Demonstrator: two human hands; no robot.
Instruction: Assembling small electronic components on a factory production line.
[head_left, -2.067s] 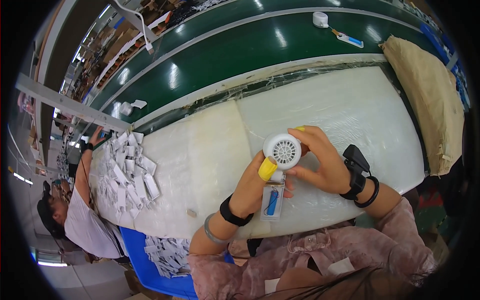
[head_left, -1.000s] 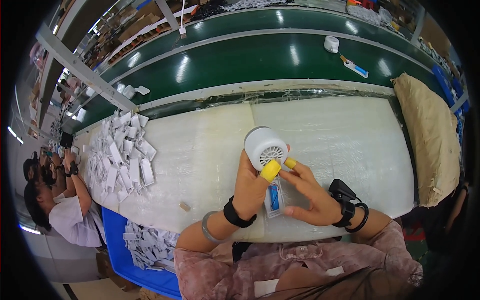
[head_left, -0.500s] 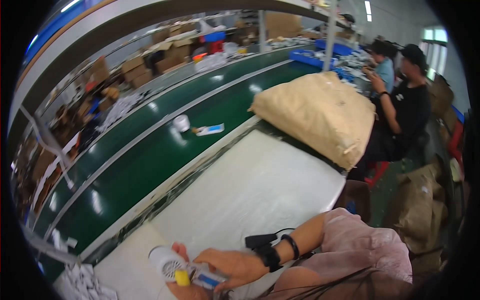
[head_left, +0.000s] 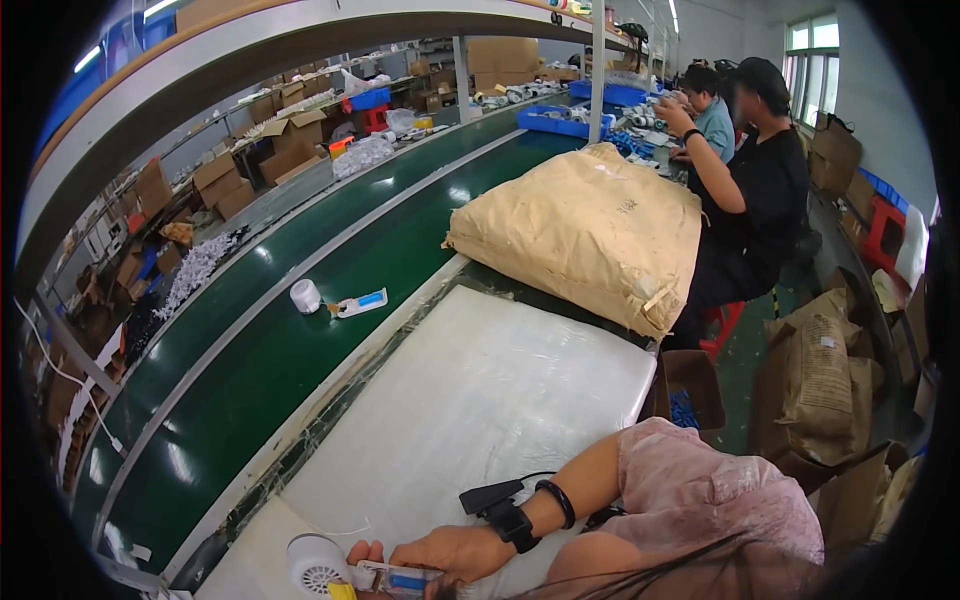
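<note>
At the lower edge, a white round-headed device with a slotted grille tilts over the worktable. Its handle casing shows a blue part inside, and a yellow piece sits below the head. My left hand is closed on the device from behind; only some fingertips show and the rest is hidden. My right hand is closed over the handle casing, its fingers partly cut off by the frame. A similar white device with a blue-filled handle lies on the green conveyor belt.
A large tan paper sack lies across the far end of the plastic-covered worktable. Two people work beyond it, near blue trays. A brown bin with blue pieces stands at the right. A metal shelf beam spans overhead.
The view has shifted, so the table and sack appear further left and nearer things sit lower. The device has turned slightly downward, with both hands still on it.
</note>
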